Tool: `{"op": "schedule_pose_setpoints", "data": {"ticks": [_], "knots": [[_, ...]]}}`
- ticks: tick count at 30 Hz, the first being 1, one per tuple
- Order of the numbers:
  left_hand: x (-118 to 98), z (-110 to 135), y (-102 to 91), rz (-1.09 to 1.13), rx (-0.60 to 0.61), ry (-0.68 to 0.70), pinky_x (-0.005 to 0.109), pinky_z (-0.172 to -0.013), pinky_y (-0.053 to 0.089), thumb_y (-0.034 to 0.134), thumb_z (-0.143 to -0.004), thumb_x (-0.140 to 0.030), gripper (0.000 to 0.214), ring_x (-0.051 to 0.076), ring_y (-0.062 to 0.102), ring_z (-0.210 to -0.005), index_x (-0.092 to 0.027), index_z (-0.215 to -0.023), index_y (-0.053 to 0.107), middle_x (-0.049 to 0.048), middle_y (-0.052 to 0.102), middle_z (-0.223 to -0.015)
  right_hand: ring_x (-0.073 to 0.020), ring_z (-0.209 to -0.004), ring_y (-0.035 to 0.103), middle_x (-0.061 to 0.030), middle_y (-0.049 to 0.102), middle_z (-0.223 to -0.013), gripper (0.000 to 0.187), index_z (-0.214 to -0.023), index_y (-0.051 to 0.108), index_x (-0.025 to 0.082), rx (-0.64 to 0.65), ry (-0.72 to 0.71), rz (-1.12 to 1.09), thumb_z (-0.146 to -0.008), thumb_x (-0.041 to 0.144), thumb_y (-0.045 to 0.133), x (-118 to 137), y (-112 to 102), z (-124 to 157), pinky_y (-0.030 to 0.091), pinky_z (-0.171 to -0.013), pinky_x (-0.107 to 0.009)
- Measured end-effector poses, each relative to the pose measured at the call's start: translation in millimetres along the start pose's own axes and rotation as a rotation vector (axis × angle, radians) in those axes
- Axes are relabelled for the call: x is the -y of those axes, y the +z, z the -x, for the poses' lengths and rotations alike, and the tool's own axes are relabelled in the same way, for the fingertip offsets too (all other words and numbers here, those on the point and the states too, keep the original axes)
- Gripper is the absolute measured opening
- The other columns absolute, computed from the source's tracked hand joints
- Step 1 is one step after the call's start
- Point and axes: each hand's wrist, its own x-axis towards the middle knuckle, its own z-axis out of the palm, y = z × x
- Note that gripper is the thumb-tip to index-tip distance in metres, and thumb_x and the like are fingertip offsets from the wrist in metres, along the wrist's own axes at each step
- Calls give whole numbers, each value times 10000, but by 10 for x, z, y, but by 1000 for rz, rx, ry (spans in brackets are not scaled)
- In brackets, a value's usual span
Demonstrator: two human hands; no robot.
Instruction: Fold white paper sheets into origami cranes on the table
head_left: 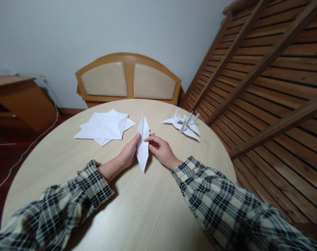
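Note:
A long, diamond-shaped piece of folded white origami paper (pixel 142 150) is held above the table, its far end split into two points. My left hand (pixel 129 150) grips its left edge, thumb on top and the other fingers hidden beneath. On the opposite edge, my right hand (pixel 161 148) pinches the paper between thumb and fingers. Beyond my left hand lies a loose stack of white paper sheets (pixel 103 125), turned at different angles. Several folded paper cranes (pixel 186 126) stand in a group past my right hand.
All of this is on a round, pale wooden table (pixel 148 216). Behind it stands a curved headboard-like panel (pixel 131 78) with two cream pads. Slatted wood (pixel 273 87) leans along the right side. At left are a wooden cabinet (pixel 22 101) and a white cable (pixel 35 141).

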Motion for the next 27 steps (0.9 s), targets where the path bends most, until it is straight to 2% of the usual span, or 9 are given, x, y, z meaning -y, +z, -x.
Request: {"op": "schedule_pose_setpoints", "data": {"ticks": [6, 11, 18, 21, 27], "knots": [[7, 17, 21, 33, -16, -39, 366, -953, 522, 438, -963, -327, 405, 254, 663, -1078, -110, -1238, 640, 148, 737, -1089, -162, -937, 648, -54, 674, -1074, 249, -1047, 663, 212, 52, -46, 57, -820, 146, 584, 14, -62, -6, 534, -877, -378], [19, 27, 37, 41, -8, -51, 374, -942, 528, 465, -952, -330, 400, 260, 672, -1050, -116, -1241, 642, 142, 737, -1084, -161, -916, 643, -44, 673, -1031, 213, -998, 660, 212, 39, -52, 107, -816, 143, 574, 22, -92, 2, 532, -865, -371], [-17, 49, 94, 53, -126, -115, 295, -854, 546, 420, -983, -275, 356, 219, 699, -915, -89, -1130, 686, 137, 744, -1011, -157, -861, 621, -26, 662, -927, 93, -902, 639, 206, -15, -30, 113, -825, 183, 591, 65, -89, 10, 509, -813, -335], [-30, 63, 103, 66, -105, -106, 265, -854, 528, 409, -984, -243, 350, 196, 690, -910, -72, -1074, 701, 145, 733, -1053, -152, -834, 615, -21, 658, -904, 61, -882, 633, 202, -31, -16, 75, -829, 207, 602, 79, -90, 13, 500, -788, -325], [-4, 45, 28, 6, -56, -64, 267, -820, 511, 520, -923, -215, 265, 179, 667, -827, -85, -1053, 710, 124, 735, -1022, -156, -823, 616, -22, 658, -896, 53, -866, 628, 203, -53, 13, 26, -830, 241, 617, 31, -107, 21, 501, -777, -328]]}}
